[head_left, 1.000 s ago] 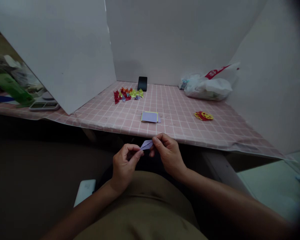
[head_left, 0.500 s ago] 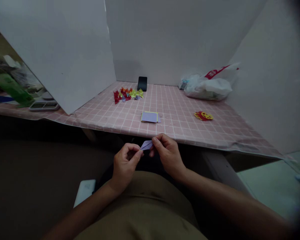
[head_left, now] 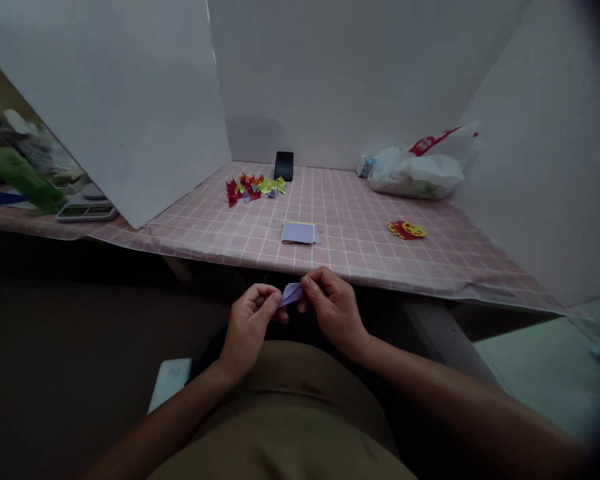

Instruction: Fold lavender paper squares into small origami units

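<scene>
A small folded piece of purple paper (head_left: 292,293) is held in the air between my two hands, just in front of the table edge. My left hand (head_left: 251,317) pinches its left end between thumb and fingers. The right end is gripped by my right hand (head_left: 334,303), thumb on top. Beyond them on the table lies a stack of square paper sheets (head_left: 299,233), purple on top with a yellow edge showing. Farther back sits a cluster of small folded paper figures (head_left: 253,189) in red, orange, yellow and purple.
A black phone (head_left: 284,166) leans at the back wall. On the right are a white plastic bag (head_left: 415,175) and red and yellow flat pieces (head_left: 407,230). White panels enclose the pink checked table (head_left: 350,257). A scale (head_left: 87,212) and green bottle (head_left: 20,170) stand left.
My left thumb and fingers have shifted slightly on the left end of the purple paper, and the paper has tilted a little. My right hand has hardly moved.
</scene>
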`<control>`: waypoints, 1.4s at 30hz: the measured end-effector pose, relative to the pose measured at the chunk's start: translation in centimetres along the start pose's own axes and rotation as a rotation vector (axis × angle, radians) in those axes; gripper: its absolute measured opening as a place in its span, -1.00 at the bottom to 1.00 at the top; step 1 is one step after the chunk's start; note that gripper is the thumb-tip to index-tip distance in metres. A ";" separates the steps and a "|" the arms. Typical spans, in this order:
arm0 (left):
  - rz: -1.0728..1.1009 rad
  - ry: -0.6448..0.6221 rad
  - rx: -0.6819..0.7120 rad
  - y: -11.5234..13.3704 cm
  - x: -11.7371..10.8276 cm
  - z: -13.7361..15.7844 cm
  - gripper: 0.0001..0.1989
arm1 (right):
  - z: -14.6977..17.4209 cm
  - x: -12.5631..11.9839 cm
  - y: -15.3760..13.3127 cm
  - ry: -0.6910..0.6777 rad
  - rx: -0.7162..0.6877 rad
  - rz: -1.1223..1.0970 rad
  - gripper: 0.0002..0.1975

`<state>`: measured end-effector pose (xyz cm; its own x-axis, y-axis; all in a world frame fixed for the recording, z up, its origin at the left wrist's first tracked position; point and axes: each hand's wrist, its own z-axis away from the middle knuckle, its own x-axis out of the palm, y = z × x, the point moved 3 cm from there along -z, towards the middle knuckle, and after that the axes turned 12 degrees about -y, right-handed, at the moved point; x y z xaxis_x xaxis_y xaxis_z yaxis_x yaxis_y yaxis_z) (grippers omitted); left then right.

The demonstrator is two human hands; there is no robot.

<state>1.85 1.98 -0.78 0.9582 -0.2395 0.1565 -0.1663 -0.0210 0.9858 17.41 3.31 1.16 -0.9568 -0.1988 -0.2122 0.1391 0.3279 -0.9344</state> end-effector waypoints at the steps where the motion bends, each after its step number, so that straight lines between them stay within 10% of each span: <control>1: 0.003 -0.014 -0.017 -0.1 0.0 0.0 -0.81 | 0.0 0.0 0.0 0.003 -0.005 0.010 -0.77; 29: -0.197 -0.107 -0.054 -0.2 0.3 0.1 -0.77 | 0.1 -0.3 -1.0 0.018 -0.124 0.320 -0.79; 42: -0.307 -0.125 0.217 0.4 0.2 -0.2 -0.78 | -0.3 0.1 0.0 -0.035 0.069 -0.040 -0.74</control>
<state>2.05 2.10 -0.30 0.9375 -0.3062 -0.1655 0.0656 -0.3116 0.9480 17.26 3.56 1.22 -0.9526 -0.2429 -0.1833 0.1198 0.2545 -0.9596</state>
